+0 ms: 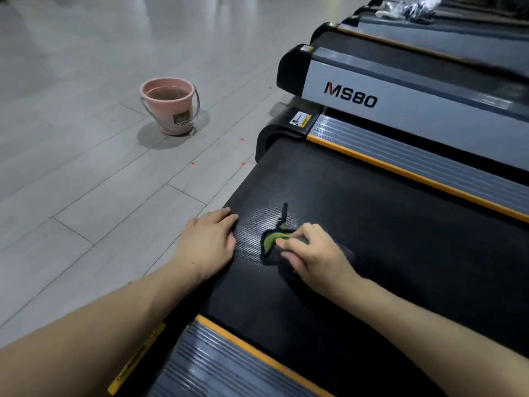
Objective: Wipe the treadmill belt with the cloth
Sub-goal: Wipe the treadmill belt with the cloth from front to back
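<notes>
Grey floor tiles (pixel 86 173) run up to a row of treadmills, and the nearest one's black belt (pixel 372 239) fills the lower right of the view. On that belt, close to its rear end, lies the cloth (pixel 272 240): a green piece shows past the fingers, bunched rather than spread, with a dark part seeming to continue under the palm. The right hand (pixel 312 253) bears down on it, fingers curled over the wad and pinching it against the belt, likely so the pressure goes into the textured surface while it rubs. The left hand (pixel 210 242) lies flat beside it, fingers straight, palm on the belt's rear edge, well apart from the cloth; it looks placed there as a prop for the person's weight while leaning in. Orange-edged ribbed rails (pixel 400 156) run along both sides of the belt. Beyond the far rail stands a second treadmill marked MS80 (pixel 350 96). Out on the floor, well apart from the machines, a pink bucket (pixel 171 107) holds water, probably for rinsing.
</notes>
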The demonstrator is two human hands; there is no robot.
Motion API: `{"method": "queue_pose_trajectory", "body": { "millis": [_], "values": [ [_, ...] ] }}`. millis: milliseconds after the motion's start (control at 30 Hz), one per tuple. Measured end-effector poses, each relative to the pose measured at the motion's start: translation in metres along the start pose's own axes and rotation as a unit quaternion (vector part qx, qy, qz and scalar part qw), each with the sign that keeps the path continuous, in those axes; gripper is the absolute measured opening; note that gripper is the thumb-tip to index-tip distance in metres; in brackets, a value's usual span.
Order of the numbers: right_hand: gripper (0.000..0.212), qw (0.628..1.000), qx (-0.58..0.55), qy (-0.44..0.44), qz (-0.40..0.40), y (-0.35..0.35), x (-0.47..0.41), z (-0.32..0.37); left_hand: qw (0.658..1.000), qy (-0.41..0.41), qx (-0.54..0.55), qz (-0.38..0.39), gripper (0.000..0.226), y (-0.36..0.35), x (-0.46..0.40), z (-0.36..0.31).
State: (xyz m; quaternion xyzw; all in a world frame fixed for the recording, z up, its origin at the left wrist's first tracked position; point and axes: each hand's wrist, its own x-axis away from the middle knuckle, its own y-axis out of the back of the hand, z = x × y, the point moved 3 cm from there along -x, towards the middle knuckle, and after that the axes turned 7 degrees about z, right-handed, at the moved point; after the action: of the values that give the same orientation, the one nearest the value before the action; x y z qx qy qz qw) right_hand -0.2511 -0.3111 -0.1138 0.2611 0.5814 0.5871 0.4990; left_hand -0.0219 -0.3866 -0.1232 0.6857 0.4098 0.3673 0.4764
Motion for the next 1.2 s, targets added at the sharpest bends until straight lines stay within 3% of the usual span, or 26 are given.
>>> {"method": "queue_pose_trajectory", "body": {
  "millis": [67,133,233,300,433,533,600,667,767,833,967,1067,1133,1200],
  "values": [
    [0.020,0.996,0.048,-0.064,-0.037,0.007,-0.009,-0.049,1.000,-0.020,-0.014,-0.002,0.068,0.002,0.012,-0.007],
    [0.021,0.978,0.078,-0.181,-0.073,0.018,-0.020,-0.091,0.999,-0.043,-0.017,0.003,0.073,0.002,0.020,-0.015],
    [0.019,0.954,0.067,-0.276,-0.091,0.017,-0.017,-0.089,0.998,-0.064,-0.016,0.017,0.068,-0.002,0.025,-0.028],
    [0.015,0.961,0.044,-0.255,-0.095,0.014,0.003,-0.049,0.997,-0.070,-0.024,0.028,0.060,-0.006,0.028,-0.035],
    [0.020,0.995,-0.029,-0.092,-0.008,0.015,0.069,0.032,0.997,-0.066,-0.036,0.036,0.050,-0.010,0.040,-0.047],
    [0.023,0.999,0.007,-0.038,0.007,0.017,0.069,0.004,0.997,-0.070,-0.036,0.026,0.050,-0.010,0.050,-0.059],
    [0.023,0.994,0.055,-0.088,-0.032,0.020,0.045,-0.044,0.995,-0.086,-0.039,0.033,0.050,-0.010,0.056,-0.069],
    [0.018,0.973,0.068,-0.213,-0.059,0.032,0.026,-0.092,0.993,-0.107,-0.047,0.033,0.051,-0.005,0.063,-0.077],
    [0.013,0.949,0.046,-0.306,-0.067,0.036,0.027,-0.093,0.989,-0.125,-0.070,0.027,0.054,-0.001,0.077,-0.084],
    [0.013,0.959,0.034,-0.273,-0.067,0.032,0.045,-0.052,0.992,-0.103,-0.067,0.022,0.053,-0.003,0.087,-0.088],
    [0.019,0.994,-0.056,-0.089,-0.009,0.034,0.110,0.028,0.998,-0.053,-0.036,-0.012,0.056,-0.017,0.104,-0.101],
    [0.022,0.999,-0.037,0.001,0.023,0.035,0.115,0.011,0.998,-0.053,-0.023,-0.033,0.051,-0.025,0.113,-0.101],
    [0.020,0.999,0.018,-0.033,-0.006,0.030,0.089,-0.031,0.997,-0.054,0.000,-0.058,0.044,-0.027,0.111,-0.098],
    [0.019,0.983,0.042,-0.167,-0.058,0.032,0.065,-0.077,0.995,-0.058,0.012,-0.075,0.039,-0.028,0.110,-0.099]
  ]
}}
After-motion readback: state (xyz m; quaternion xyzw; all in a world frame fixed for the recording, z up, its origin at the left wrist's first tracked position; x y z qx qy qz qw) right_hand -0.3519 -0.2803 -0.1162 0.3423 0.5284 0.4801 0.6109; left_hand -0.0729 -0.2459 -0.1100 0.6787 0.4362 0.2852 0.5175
